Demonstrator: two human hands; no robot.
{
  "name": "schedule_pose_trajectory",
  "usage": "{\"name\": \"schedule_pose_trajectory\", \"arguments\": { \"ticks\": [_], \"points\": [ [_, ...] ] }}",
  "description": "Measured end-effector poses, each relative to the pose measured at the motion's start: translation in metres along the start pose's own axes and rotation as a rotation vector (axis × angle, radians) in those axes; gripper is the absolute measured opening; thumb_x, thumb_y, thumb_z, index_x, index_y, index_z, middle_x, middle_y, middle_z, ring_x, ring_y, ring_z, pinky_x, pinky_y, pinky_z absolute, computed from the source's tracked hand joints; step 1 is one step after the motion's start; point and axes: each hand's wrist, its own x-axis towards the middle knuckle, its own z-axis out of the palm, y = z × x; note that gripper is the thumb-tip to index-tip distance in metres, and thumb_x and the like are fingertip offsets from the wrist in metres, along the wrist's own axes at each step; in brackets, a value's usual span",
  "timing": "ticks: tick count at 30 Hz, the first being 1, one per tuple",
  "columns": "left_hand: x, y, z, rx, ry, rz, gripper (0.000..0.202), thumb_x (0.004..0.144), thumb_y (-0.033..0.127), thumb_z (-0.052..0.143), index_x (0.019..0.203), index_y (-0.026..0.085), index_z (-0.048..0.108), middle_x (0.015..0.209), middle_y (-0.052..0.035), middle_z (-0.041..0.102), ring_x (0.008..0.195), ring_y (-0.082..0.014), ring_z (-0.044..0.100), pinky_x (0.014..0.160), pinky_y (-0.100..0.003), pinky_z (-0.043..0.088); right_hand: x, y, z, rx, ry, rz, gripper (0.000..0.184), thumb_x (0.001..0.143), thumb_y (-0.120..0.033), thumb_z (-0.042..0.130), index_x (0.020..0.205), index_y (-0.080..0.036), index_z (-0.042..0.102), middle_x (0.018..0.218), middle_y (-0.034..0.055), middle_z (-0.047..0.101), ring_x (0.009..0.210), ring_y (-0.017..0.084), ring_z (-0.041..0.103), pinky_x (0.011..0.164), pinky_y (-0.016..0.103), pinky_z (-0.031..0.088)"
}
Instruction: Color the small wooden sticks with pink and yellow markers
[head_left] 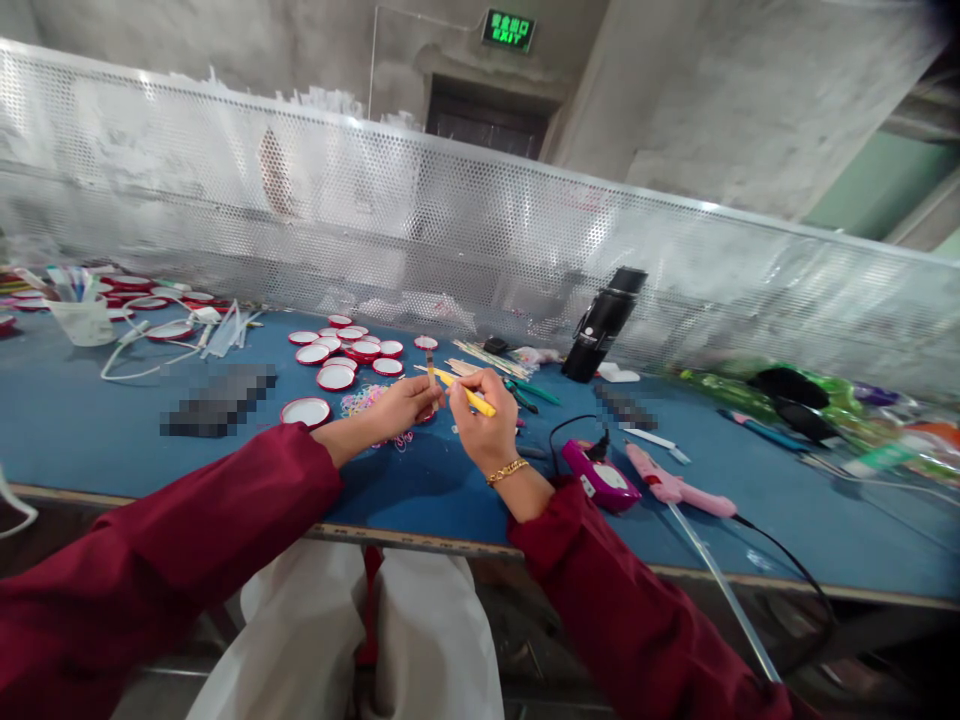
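In the head view, my left hand (403, 408) is closed on a thin flat stick (430, 366), brownish and held upright. My right hand (487, 415) grips a slim yellow pen-like tool (480, 402), its pointed end aimed left at the stick. Both hands are close together over the blue table (375, 500), nearly touching. Below and behind the left hand lies a pile of small colourful rubber bands (361, 398). Several red-rimmed white lids (336, 377) are spread beyond it. Exactly where the tool tip meets the stick is too small to tell.
On the right are a pink glue gun (679, 490) with its cord, a purple box (600, 478) and a black bottle (604, 325). Thin sticks (491, 358) lie at the back. A white cup of pens (81, 320) stands left. Perforated metal panel (480, 225) borders the table.
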Motion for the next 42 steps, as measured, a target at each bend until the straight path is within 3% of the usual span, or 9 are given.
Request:
{"name": "schedule_pose_trajectory", "arguments": {
  "ticks": [6, 12, 22, 29, 35, 42],
  "points": [
    [-0.0024, 0.0051, 0.0009, 0.012, -0.004, 0.005, 0.038, 0.087, 0.049, 0.046, 0.068, 0.017, 0.043, 0.056, 0.0045, 0.040, 0.048, -0.0066, 0.032, 0.046, -0.022, 0.024, -0.0004, -0.0023, 0.0002, 0.000, -0.038, -0.006, 0.006, 0.083, -0.027, 0.056, 0.080, -0.021, 0.057, 0.077, 0.0025, 0.065, 0.075, 0.017, 0.060, 0.068, 0.030, 0.047],
    [-0.0033, 0.0080, 0.0013, 0.021, 0.005, -0.005, 0.039, 0.087, 0.051, 0.045, 0.069, 0.017, 0.043, 0.055, 0.0042, 0.039, 0.048, -0.0071, 0.033, 0.047, -0.023, 0.024, 0.0006, 0.0002, 0.0000, -0.007, 0.015, 0.007, 0.009, 0.084, -0.028, 0.056, 0.078, -0.022, 0.055, 0.075, 0.0026, 0.064, 0.072, 0.018, 0.060, 0.066, 0.031, 0.047],
    [-0.0032, 0.0058, 0.0015, 0.022, -0.005, 0.004, 0.036, 0.088, 0.049, 0.045, 0.070, 0.017, 0.044, 0.057, 0.0042, 0.040, 0.048, -0.0067, 0.033, 0.046, -0.023, 0.025, -0.0002, -0.0044, -0.0001, -0.017, -0.032, -0.009, 0.008, 0.084, -0.027, 0.056, 0.078, -0.021, 0.056, 0.077, 0.0025, 0.064, 0.074, 0.017, 0.060, 0.067, 0.030, 0.046],
    [-0.0029, 0.0069, 0.0000, 0.061, 0.003, 0.003, 0.038, 0.087, 0.051, 0.044, 0.070, 0.017, 0.045, 0.056, 0.0040, 0.041, 0.049, -0.0074, 0.034, 0.047, -0.023, 0.025, 0.0006, 0.0002, 0.0001, -0.012, 0.024, 0.009, 0.009, 0.084, -0.028, 0.056, 0.077, -0.022, 0.054, 0.075, 0.0024, 0.063, 0.072, 0.018, 0.059, 0.066, 0.031, 0.046],
    [-0.0032, 0.0060, 0.0013, 0.038, -0.009, 0.001, 0.038, 0.087, 0.051, 0.045, 0.070, 0.017, 0.043, 0.057, 0.0040, 0.041, 0.048, -0.0069, 0.033, 0.047, -0.023, 0.025, -0.0002, -0.0024, 0.0005, -0.021, -0.023, -0.023, 0.007, 0.084, -0.027, 0.056, 0.080, -0.022, 0.057, 0.078, 0.0026, 0.065, 0.074, 0.018, 0.060, 0.067, 0.031, 0.046],
    [-0.0043, 0.0090, 0.0008, 0.063, -0.012, 0.013, 0.036, 0.089, 0.047, 0.043, 0.070, 0.017, 0.043, 0.057, 0.0041, 0.040, 0.049, -0.0070, 0.033, 0.047, -0.023, 0.025, -0.0003, 0.0002, 0.0004, -0.009, 0.012, 0.003, 0.008, 0.084, -0.028, 0.055, 0.079, -0.022, 0.055, 0.076, 0.0025, 0.063, 0.074, 0.018, 0.059, 0.067, 0.031, 0.046]
  ]
}}
